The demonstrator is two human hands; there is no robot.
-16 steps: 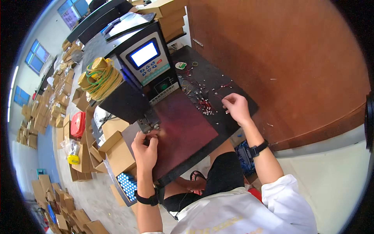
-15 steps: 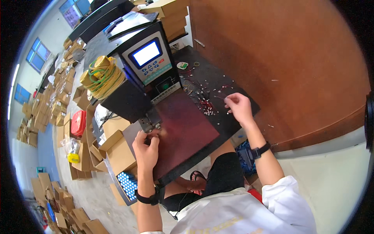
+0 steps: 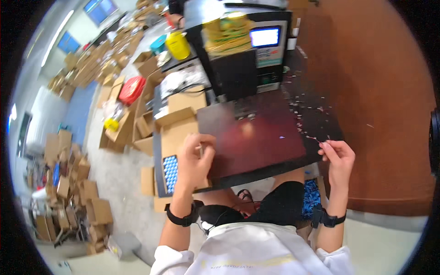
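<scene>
My right hand is closed in a pinch on a thin wire lead at the right edge of the black worktable. My left hand hovers by the left edge of the dark red mat, near an open cardboard box. Its fingers are curled toward the thumb, and anything inside them is hidden. Inside that box are several blue-and-white round-ended cells. Behind the mat stands a black machine with a lit screen. Small metal parts sit beneath its front.
Small wire leads and white connectors lie scattered on the table's right side. A brown panel borders it. A yellow cable coil tops the machine. Cardboard boxes, a red bag and a yellow bottle stand left.
The view has swung left. My left hand has drawn away from the machine's front toward the box of cells. My right hand has come nearer to me, out of the scattered leads.
</scene>
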